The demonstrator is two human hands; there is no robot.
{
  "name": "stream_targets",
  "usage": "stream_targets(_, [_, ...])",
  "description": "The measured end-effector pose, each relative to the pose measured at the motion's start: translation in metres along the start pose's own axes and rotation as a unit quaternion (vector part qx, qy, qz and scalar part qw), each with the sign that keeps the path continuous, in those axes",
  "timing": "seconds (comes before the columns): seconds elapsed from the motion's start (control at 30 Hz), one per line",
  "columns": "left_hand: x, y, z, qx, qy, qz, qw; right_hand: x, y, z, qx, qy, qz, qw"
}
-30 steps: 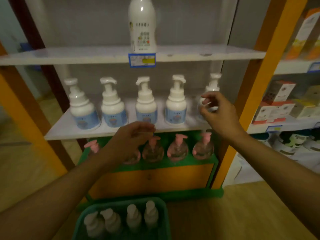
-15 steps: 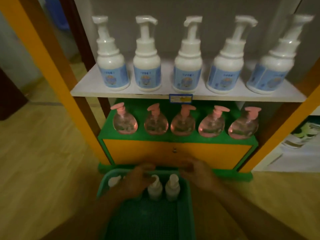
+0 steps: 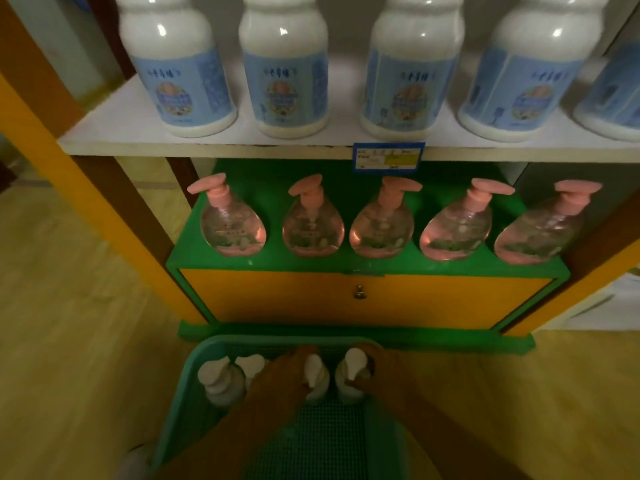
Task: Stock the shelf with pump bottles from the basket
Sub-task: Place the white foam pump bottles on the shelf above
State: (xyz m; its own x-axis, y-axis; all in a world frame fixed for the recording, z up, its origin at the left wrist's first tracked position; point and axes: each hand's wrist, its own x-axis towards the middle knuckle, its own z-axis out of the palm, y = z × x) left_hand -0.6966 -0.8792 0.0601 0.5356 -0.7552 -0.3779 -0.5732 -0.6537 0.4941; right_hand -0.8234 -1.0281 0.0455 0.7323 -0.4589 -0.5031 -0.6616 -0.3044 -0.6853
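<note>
Both hands are down in the green basket (image 3: 180, 403) on the floor. The left hand (image 3: 280, 382) is curled round one white pump bottle (image 3: 316, 377), and the right hand (image 3: 377, 372) grips the one (image 3: 350, 375) just beside it. Two more white pump bottles (image 3: 221, 379) stand to the left. Up on the white shelf (image 3: 114, 133), more white bottles (image 3: 282, 67) stand in a row.

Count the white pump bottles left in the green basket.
4, in a row at the far end of the basket: two left of the hands, one at the left hand, one at the right hand. Arms may hide more.
</note>
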Motion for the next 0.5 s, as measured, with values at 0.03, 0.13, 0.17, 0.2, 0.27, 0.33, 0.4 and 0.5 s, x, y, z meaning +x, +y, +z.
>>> stream_targets(0.03, [-0.001,-0.001,0.000,-0.004,0.008,-0.010,1.000,0.003,0.002,-0.001,-0.006,-0.001,0.003,1.000])
stream_targets(0.13, [-0.004,0.004,0.000,-0.054,-0.018,-0.031,0.998,-0.003,0.001,-0.004,-0.026,0.001,0.004,1.000])
stream_targets(0.17, [-0.007,0.008,-0.001,-0.086,-0.010,-0.033,0.996,-0.007,-0.001,-0.005,-0.019,0.015,-0.003,1.000])
stream_targets(0.2, [-0.011,0.013,-0.006,-0.118,-0.002,-0.036,0.992,-0.011,-0.001,-0.005,-0.017,0.024,-0.014,0.999])
stream_targets(0.27, [-0.016,0.021,-0.018,-0.168,0.024,-0.023,0.985,-0.020,-0.005,-0.011,0.022,0.062,-0.047,0.997])
stream_targets(0.33, [-0.019,0.032,-0.040,-0.189,0.036,0.005,0.981,-0.033,-0.013,-0.026,0.051,0.096,-0.077,0.991])
stream_targets(0.4, [-0.026,0.044,-0.070,-0.194,0.037,0.028,0.980,-0.049,-0.032,-0.050,0.057,0.112,-0.100,0.987])
stream_targets(0.5, [-0.043,0.066,-0.121,-0.206,0.022,0.072,0.976,-0.077,-0.068,-0.094,0.065,0.124,-0.143,0.980])
